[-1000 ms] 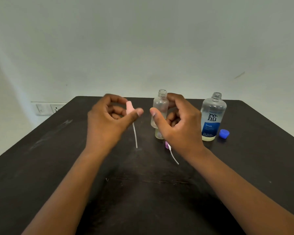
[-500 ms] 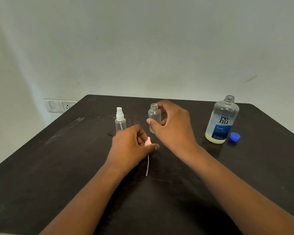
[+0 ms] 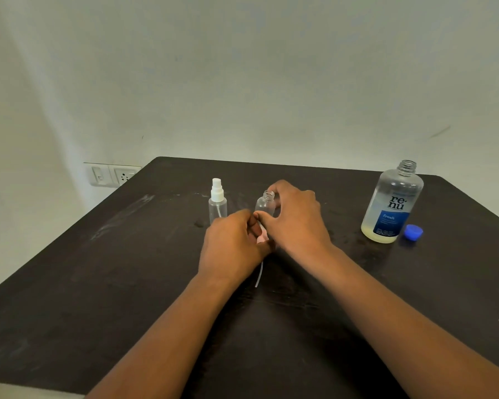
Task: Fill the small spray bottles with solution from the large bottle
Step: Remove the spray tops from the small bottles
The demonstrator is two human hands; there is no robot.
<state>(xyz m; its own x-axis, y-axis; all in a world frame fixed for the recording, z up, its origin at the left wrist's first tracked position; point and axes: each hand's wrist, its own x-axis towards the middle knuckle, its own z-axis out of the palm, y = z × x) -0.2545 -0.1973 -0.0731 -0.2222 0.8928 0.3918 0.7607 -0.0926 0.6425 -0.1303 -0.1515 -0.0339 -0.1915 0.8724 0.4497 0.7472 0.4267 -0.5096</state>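
My right hand (image 3: 296, 218) grips a small clear spray bottle (image 3: 265, 203) with an open neck, upright near the table's middle. My left hand (image 3: 232, 246) pinches a pink spray head (image 3: 262, 239) just in front of that bottle, low over the table; its thin white dip tube (image 3: 259, 276) trails toward me. A second small clear bottle (image 3: 217, 204) with a white spray head on stands to the left, apart from my hands. The large uncapped bottle (image 3: 392, 203), blue label, pale yellowish solution low in it, stands at the right.
A blue cap (image 3: 413, 232) lies right of the large bottle. The dark table (image 3: 98, 283) butts against a pale wall; a switch and socket plate (image 3: 111, 174) sits on the wall at the back left corner.
My left hand has lowered the pink spray head from chest height down to the table. My right hand set the open bottle down and still holds it. The view has shifted left.
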